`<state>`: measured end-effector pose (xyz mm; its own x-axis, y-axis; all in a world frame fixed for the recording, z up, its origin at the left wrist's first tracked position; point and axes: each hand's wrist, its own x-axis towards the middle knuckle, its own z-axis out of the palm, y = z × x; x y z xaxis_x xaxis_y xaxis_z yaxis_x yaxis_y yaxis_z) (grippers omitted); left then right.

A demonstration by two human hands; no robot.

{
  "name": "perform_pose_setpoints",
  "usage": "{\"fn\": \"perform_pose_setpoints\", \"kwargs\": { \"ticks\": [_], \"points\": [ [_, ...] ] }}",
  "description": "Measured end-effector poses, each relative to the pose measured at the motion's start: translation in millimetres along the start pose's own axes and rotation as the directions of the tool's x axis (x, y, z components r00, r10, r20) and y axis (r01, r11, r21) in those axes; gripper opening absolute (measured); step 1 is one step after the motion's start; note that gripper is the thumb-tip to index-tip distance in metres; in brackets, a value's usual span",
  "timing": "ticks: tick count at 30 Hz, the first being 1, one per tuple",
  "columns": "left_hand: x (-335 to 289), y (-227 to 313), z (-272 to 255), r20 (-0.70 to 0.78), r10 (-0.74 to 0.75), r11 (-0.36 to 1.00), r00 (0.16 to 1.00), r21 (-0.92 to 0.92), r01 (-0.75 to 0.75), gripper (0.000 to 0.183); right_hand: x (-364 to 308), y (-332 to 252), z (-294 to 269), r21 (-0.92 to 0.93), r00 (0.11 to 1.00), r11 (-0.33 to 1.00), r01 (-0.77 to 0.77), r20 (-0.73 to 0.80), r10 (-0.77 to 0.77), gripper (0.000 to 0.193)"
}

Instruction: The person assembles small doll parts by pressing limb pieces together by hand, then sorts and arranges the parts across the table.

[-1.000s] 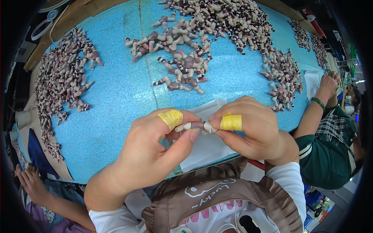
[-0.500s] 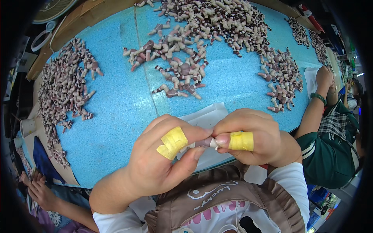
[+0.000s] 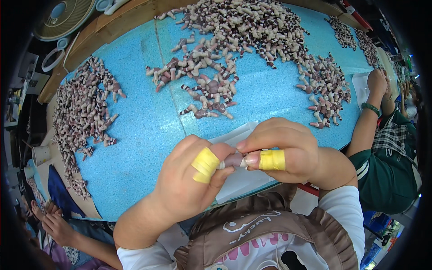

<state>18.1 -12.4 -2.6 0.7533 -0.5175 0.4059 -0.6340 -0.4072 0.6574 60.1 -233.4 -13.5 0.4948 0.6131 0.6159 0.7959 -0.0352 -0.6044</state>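
Between my two hands is a small doll-like figure piece point(image 3: 233, 160), mauve in the middle with whitish ends. My left hand point(image 3: 182, 173) is closed, thumb and forefinger pinching its left end. My right hand point(image 3: 288, 150) pinches the other end between thumb and fingertips, which hide part of it. Yellow tape wraps my left forefinger and my right thumb. White paper point(image 3: 245, 181) lies on the blue table point(image 3: 139, 148) under the hands. Beyond them is a loose cluster of similar mauve, cream and pink pieces point(image 3: 209, 87).
Larger heaps of these pieces stand at the left point(image 3: 83, 112), far middle point(image 3: 252, 29) and right point(image 3: 326, 87). A cup point(image 3: 41, 155) and a fan point(image 3: 65, 18) are at the left. Other people's hands show at the right point(image 3: 378, 85) and lower left point(image 3: 56, 225).
The view has shifted slightly, showing more of the fan. My fingers have changed position a little on the figure piece, and more of its mauve middle shows.
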Motion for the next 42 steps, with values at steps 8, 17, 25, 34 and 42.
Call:
{"fn": "perform_pose_setpoints", "kwargs": {
  "ticks": [8,17,25,34,42],
  "points": [
    [-5.5,2.5,-3.4,0.038,-0.212,0.874,0.977,-0.440,0.207,0.027,-2.4,-6.6,-0.9,-0.033,0.996,0.998,0.044,-0.079,-0.047,0.043],
    [-1.8,-3.9,1.4,0.048,-0.139,0.898,0.989,-0.416,0.146,0.030,-1.0,-6.0,2.9,-0.037,0.983,0.996,0.086,-0.159,-0.091,0.029],
    [2.5,-2.4,0.5,0.031,-0.131,0.926,0.991,-0.353,0.133,0.033,-3.4,-4.8,4.3,-0.029,0.986,0.998,0.057,-0.155,-0.060,0.031],
    [1.8,3.7,-0.7,-0.113,-0.041,0.989,0.993,-0.149,0.023,0.040,-3.2,-8.6,6.3,-0.005,0.983,0.999,-0.049,-0.178,0.048,0.034],
    [-0.1,2.7,-3.0,-0.161,-0.003,0.999,0.987,-0.046,-0.004,0.043,-6.9,2.9,8.0,0.095,0.977,0.983,-0.158,-0.130,0.169,0.033]
  ]
}}
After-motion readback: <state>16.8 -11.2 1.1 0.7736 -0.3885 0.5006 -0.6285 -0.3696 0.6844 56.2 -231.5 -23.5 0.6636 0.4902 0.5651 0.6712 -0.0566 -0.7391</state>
